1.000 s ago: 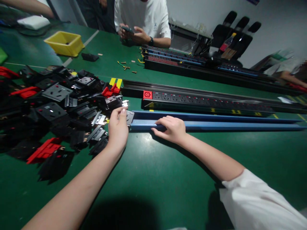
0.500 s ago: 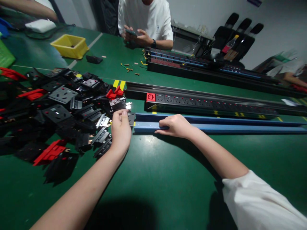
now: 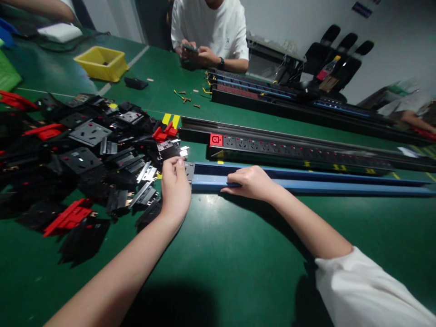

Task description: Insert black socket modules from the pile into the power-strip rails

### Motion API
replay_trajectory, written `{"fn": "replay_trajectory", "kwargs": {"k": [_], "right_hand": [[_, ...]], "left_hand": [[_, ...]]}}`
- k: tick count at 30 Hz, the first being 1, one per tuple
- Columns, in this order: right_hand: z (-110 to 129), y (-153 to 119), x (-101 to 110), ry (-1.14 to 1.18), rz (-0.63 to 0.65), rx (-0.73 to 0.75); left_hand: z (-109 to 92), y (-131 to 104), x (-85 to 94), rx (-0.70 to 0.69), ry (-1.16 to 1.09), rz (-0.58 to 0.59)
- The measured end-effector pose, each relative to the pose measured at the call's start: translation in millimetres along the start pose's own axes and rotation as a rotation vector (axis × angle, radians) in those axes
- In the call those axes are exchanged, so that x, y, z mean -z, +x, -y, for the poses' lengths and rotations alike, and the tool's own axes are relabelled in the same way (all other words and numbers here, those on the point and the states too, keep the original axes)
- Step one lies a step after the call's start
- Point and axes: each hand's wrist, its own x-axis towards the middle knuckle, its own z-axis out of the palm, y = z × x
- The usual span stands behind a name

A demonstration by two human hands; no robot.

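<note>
A long blue channel lies across the green table. At its left end my left hand is closed on a dark socket module, whose right part shows at the channel's opening. Further right, my right hand grips the channel's near wall, thumb outside and fingers over the edge. Left of my left hand is a heap of black and red socket modules. Behind the channel lies a black strip with a row of sockets and one red socket at its left end.
A yellow bin stands at the back left. Small screws lie near the middle. More long black strips lie at the back right. Across the table a person holds a phone; another person's arm is at the far right.
More of the socket module shows beside my left hand, and it now overlaps the channel's left end. My right hand keeps its grip. The whole view has shifted slightly.
</note>
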Motion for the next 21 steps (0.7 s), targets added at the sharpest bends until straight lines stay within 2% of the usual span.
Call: {"fn": "replay_trajectory", "kwargs": {"k": [13,21], "right_hand": [[-0.5,-1.7,-1.9,0.037,0.027,-0.032],[0.8,-0.8,-0.4,0.087,0.041,-0.052]], "left_hand": [[1.6,1.1,9.2,-0.077,0.116,0.205],[-6.1,-12.9,8.2,-0.105,0.303,0.345]]}}
